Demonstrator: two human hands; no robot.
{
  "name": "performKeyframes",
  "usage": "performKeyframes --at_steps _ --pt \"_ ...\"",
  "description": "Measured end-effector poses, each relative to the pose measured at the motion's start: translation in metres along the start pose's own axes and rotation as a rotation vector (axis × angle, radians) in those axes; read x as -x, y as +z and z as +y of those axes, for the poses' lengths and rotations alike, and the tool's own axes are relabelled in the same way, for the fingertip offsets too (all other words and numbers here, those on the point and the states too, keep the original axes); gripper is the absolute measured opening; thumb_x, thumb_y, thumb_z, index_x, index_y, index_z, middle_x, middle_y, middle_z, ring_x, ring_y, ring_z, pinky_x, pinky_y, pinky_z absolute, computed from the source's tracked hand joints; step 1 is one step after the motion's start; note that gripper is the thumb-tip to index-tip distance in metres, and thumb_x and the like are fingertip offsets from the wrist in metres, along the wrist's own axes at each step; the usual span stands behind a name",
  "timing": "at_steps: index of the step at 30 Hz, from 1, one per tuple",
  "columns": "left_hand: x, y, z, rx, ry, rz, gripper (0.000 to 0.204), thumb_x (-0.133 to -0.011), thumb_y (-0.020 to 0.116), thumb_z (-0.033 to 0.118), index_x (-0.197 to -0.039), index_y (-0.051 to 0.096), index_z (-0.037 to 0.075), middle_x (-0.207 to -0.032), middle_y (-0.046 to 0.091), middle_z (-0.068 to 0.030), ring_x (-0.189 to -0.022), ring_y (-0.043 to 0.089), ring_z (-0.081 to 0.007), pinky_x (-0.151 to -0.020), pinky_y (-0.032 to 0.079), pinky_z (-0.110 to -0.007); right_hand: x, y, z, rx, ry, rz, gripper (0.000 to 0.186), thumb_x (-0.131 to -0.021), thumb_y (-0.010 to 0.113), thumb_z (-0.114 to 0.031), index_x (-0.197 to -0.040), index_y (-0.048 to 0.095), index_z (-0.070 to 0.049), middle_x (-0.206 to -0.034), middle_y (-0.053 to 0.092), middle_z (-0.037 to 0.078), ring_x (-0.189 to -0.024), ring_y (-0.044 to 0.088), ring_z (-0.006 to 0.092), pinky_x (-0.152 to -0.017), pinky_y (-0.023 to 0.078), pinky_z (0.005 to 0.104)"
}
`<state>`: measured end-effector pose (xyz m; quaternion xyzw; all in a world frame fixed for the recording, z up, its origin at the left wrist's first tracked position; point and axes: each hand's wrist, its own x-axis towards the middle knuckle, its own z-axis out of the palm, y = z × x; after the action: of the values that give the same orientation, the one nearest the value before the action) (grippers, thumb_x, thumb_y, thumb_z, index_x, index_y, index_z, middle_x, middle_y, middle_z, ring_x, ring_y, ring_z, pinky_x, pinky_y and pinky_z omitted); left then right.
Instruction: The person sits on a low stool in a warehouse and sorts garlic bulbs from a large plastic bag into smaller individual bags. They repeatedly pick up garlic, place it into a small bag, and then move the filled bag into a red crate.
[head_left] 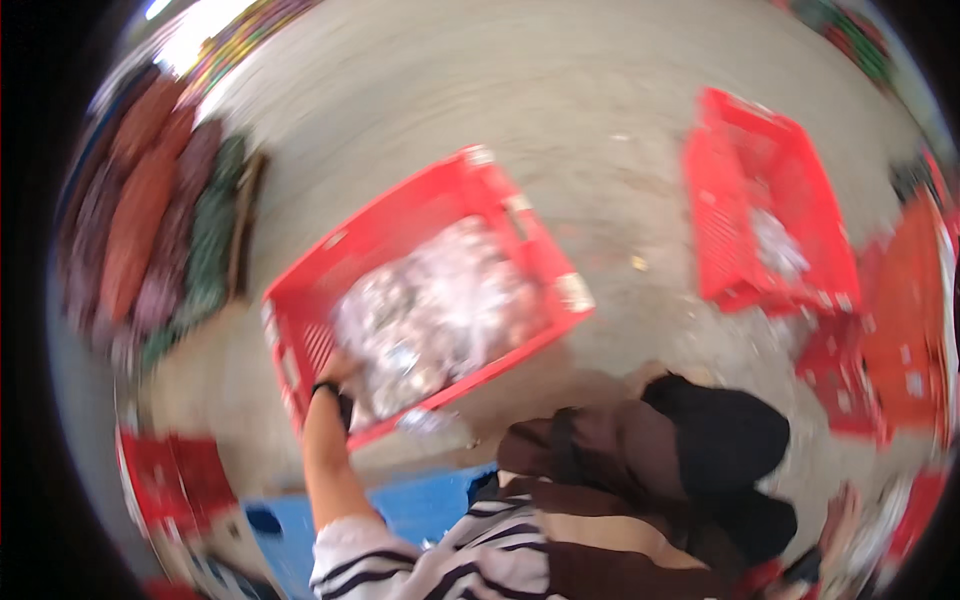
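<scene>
A red plastic crate (330,240) sits tilted on the floor in front of me, partly filled with clear plastic bags of pale, roundish produce (440,300), whose kind I cannot make out. My left hand (343,372), with a black band at the wrist, reaches over the crate's near-left corner, beside the bags. Blur and the crate hide what its fingers do. Far off to the lower right, my right hand (845,510) is away from the crate, near white and red material at the picture's edge. Its blurred fingers look stretched out, with nothing visible in them.
Another red crate (715,210) with a few plastic bags stands at right, near an orange-red stack (905,310). Full mesh sacks (145,230) lie at left. A blue surface (420,510) and a red container (180,480) are close by; a small plastic bag (425,420) lies beside the crate.
</scene>
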<state>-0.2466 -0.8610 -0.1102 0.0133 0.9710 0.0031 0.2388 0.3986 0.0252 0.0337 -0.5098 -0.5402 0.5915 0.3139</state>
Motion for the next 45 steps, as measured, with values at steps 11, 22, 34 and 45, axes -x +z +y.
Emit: performKeyframes --at_steps 11,22,34,45 --pt "0.168 -0.103 0.221 0.058 0.136 0.463 0.029 -0.074 0.062 0.011 -0.098 0.061 -0.005 -0.089 0.063 -0.0154 -0.080 0.060 -0.0228 -0.072 0.049 -0.036 0.031 0.064 -0.050 -0.028 -0.102 0.041 0.013 -0.089 0.057 -0.018 -0.095 0.060 -0.007 -0.086 0.060 -0.001 -0.074 0.053 0.0067 -0.068 0.045 0.0217" --pt "0.223 -0.286 0.338 0.289 0.525 0.802 0.031 -0.071 0.069 0.002 -0.099 0.061 -0.009 -0.092 0.064 -0.0183 -0.075 0.058 -0.0236 -0.071 0.049 -0.039 0.020 0.050 -0.004 -0.116 -0.150 0.066 0.016 -0.088 0.057 -0.021 -0.092 0.063 -0.007 -0.085 0.062 -0.002 -0.073 0.054 0.0057 -0.067 0.045 0.0216" --pt "0.247 -0.234 0.711 1.087 1.213 0.117 0.030 -0.069 0.056 0.000 -0.099 0.054 0.000 -0.091 0.056 -0.0042 -0.080 0.053 -0.0126 -0.075 0.044 -0.025 -0.001 0.053 0.020 -0.146 -0.080 0.023 0.016 -0.089 0.056 -0.021 -0.091 0.062 -0.006 -0.084 0.062 -0.001 -0.073 0.055 0.0058 -0.067 0.046 0.0216" --pt "0.294 0.038 0.936 0.909 1.438 -0.587 0.018 -0.060 0.064 -0.001 -0.077 0.058 0.000 -0.072 0.055 -0.0009 -0.069 0.050 -0.0111 -0.066 0.041 -0.024 -0.054 0.038 0.093 -0.350 0.083 0.254 0.013 -0.089 0.056 -0.016 -0.091 0.062 -0.004 -0.080 0.061 -0.001 -0.069 0.054 0.0057 -0.066 0.046 0.0209"
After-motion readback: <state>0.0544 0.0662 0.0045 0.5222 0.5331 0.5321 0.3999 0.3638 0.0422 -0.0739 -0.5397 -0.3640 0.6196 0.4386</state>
